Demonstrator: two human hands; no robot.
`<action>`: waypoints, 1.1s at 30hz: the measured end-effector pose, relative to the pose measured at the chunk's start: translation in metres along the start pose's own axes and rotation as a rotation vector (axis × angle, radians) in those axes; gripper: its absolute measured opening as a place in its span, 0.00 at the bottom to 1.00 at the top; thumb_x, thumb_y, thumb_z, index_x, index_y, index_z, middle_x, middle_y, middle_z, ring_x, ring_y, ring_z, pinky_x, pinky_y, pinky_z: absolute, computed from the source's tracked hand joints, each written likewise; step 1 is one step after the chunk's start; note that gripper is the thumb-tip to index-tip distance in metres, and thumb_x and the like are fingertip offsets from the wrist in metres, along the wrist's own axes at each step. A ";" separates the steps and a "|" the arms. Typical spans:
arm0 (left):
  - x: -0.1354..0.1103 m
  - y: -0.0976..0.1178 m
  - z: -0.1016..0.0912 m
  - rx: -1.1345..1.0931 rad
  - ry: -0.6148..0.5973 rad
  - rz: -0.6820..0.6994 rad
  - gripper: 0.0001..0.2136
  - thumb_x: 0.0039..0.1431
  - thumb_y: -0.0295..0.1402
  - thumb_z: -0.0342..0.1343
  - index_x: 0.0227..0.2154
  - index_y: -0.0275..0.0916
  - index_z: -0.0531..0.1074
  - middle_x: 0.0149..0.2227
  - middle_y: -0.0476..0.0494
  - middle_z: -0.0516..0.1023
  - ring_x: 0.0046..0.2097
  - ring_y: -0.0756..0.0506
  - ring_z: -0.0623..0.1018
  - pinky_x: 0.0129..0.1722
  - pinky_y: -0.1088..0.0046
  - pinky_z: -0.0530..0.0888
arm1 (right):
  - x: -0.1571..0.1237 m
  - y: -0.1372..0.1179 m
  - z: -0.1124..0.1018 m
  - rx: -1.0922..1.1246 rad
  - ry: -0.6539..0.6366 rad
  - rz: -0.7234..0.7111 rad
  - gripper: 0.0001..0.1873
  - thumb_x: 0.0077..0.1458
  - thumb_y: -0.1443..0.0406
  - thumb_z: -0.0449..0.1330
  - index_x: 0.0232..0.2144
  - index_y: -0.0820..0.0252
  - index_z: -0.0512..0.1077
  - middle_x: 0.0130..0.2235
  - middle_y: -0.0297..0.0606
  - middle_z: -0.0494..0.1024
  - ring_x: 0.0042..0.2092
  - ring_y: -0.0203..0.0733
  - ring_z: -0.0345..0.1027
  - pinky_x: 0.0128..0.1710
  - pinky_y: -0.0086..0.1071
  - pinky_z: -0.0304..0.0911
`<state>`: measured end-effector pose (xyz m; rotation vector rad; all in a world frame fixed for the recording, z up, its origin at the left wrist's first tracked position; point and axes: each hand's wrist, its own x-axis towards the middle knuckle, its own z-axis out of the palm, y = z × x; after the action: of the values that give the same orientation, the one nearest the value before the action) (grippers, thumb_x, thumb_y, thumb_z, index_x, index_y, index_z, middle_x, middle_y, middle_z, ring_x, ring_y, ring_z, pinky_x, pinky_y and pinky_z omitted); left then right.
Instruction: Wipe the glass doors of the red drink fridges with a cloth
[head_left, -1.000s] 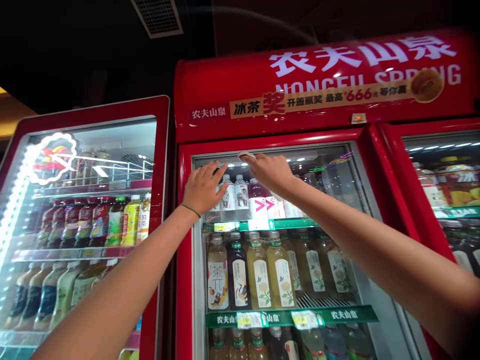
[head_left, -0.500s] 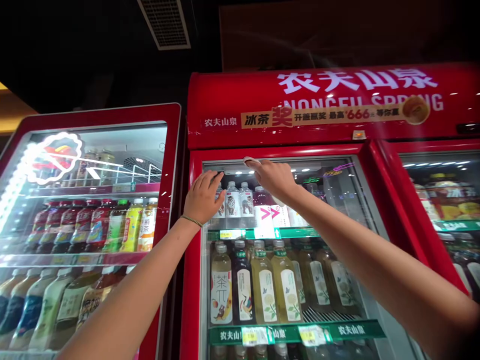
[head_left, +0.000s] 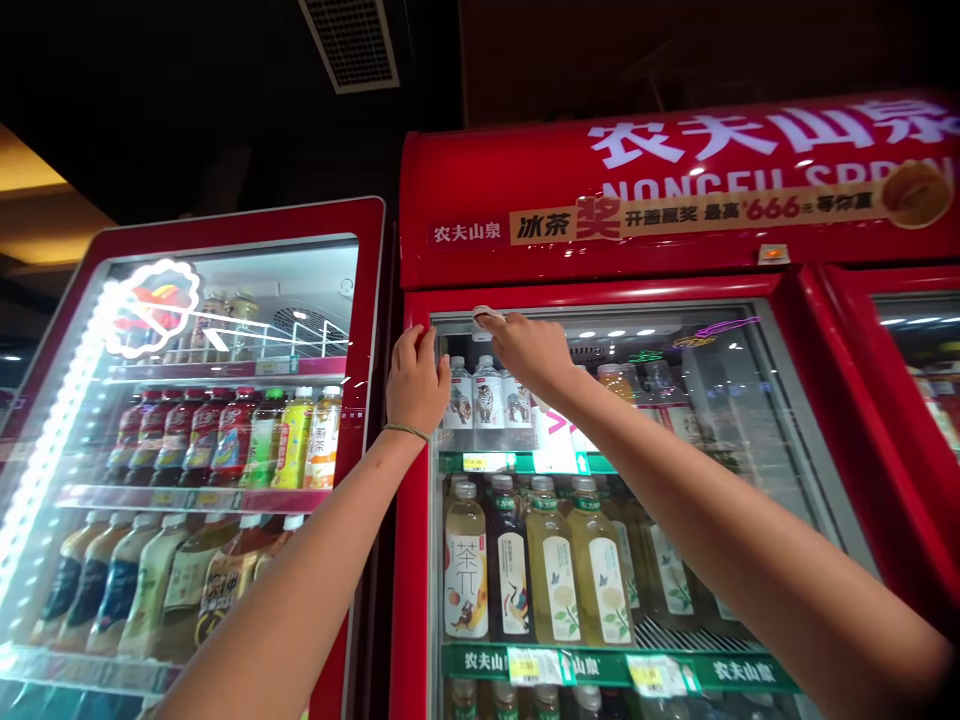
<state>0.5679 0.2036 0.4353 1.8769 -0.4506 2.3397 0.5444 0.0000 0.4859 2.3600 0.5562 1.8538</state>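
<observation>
My right hand (head_left: 526, 348) is raised to the top of the glass door (head_left: 720, 400) of the red drinks fridge. Its fingers are closed on a small white cloth (head_left: 484, 318), which lies against the upper glass near the left corner. Only an edge of the cloth shows past the fingertips. My left hand (head_left: 417, 382) rests on the left side of the red door frame (head_left: 411, 560), fingers extended upward, with nothing visible in it. Behind the glass, near both hands, stand white-labelled bottles with animal pictures (head_left: 487, 395).
To the left stands a second lit fridge (head_left: 367, 300) with rows of bottles. A red header sign (head_left: 480, 180) juts above my hands. Another fridge door (head_left: 922, 380) adjoins on the right. Green shelf strips (head_left: 615, 668) carry price tags. A ceiling vent (head_left: 352, 45) is overhead.
My right hand has slid left along the top of the glass with the cloth. My left hand has shifted slightly left on the door frame. The whole view has turned a little left.
</observation>
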 end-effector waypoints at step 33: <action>-0.003 -0.015 -0.001 -0.260 0.121 -0.165 0.21 0.66 0.21 0.44 0.55 0.41 0.74 0.59 0.40 0.76 0.61 0.44 0.76 0.65 0.61 0.73 | 0.009 -0.065 0.008 -0.041 -0.015 -0.134 0.29 0.70 0.67 0.43 0.69 0.43 0.58 0.46 0.48 0.79 0.34 0.42 0.74 0.32 0.33 0.54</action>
<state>0.5719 0.2180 0.4349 1.5841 -0.5343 2.1550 0.5392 0.0647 0.4735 2.2495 0.6507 1.7714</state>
